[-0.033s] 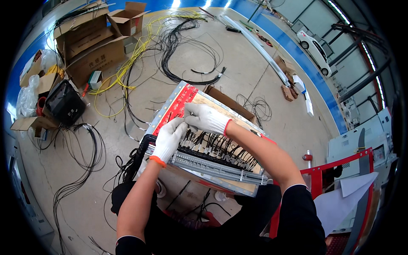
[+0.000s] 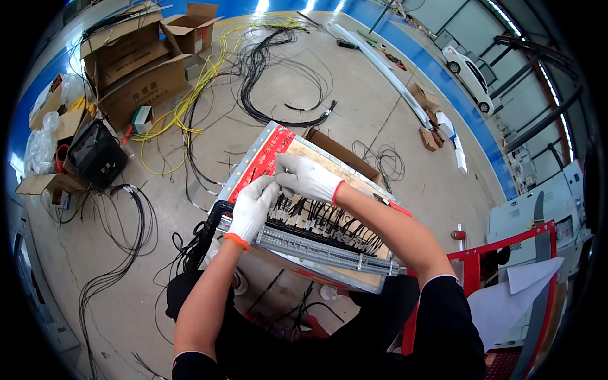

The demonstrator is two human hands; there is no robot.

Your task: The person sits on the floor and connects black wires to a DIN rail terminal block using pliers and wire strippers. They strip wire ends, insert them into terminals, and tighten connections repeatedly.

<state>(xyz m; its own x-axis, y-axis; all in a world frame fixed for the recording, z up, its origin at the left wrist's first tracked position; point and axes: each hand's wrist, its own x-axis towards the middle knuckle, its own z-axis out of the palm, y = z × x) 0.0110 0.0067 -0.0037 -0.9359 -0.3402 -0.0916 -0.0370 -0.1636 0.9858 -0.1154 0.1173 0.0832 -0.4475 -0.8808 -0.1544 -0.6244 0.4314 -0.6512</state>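
Now both gloved hands sit exactly where they sat an instant earlier, so the work is paused mid-step. Left hand point(image 2: 252, 209) rests on the wiring panel point(image 2: 304, 215), its fingers curled over black wires point(image 2: 316, 218); right hand point(image 2: 307, 177) pinches wires beside it. Concrete floor point(image 2: 392, 158) carries loose cables point(image 2: 266, 69) and cardboard boxes point(image 2: 136, 57).

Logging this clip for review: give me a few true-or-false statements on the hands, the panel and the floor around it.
1. Both hands wear white gloves. True: left hand, right hand.
2. The hands rest on a wiring panel with black wires. True.
3. The yellow cables lie coiled on the panel. False: they lie on the floor, beyond it.
4. The cardboard boxes stand at the person's right. False: upper left.
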